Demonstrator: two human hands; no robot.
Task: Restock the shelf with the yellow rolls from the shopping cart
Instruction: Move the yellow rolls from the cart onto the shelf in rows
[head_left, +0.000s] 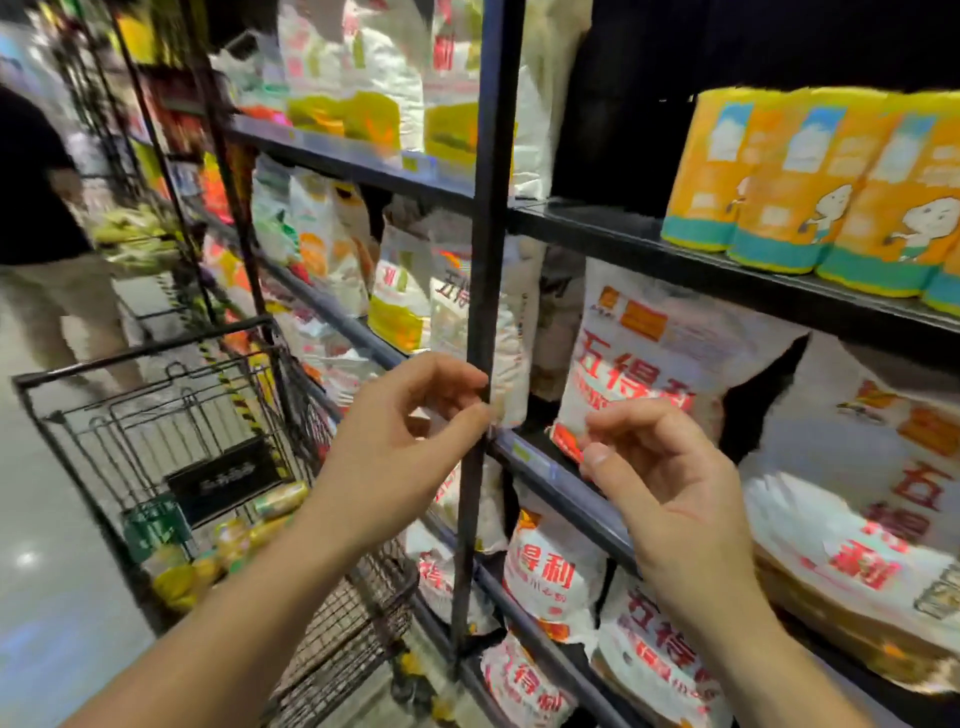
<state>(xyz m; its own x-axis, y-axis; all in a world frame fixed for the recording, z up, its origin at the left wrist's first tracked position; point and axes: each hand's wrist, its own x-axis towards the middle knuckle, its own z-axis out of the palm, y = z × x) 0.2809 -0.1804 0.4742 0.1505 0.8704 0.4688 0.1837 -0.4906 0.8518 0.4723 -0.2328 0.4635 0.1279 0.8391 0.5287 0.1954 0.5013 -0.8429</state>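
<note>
Several yellow rolls (810, 182) with teal bases stand upright in a row on the dark upper shelf (597, 223) at the right. More yellow rolls (234, 540) lie in the bottom of the black wire shopping cart (156, 358) at the lower left. My left hand (400, 441) hovers in front of the shelf's dark upright post, fingers loosely curled, holding nothing. My right hand (660, 483) hangs beside it in front of the flour shelf, fingers also loosely curled and empty. Both hands are between the cart and the upper shelf.
White flour bags with red print (639, 364) fill the shelves below and to the left. A dark vertical post (488, 260) divides the shelving. A person in a dark top (36, 182) stands in the aisle at the far left, beyond the cart.
</note>
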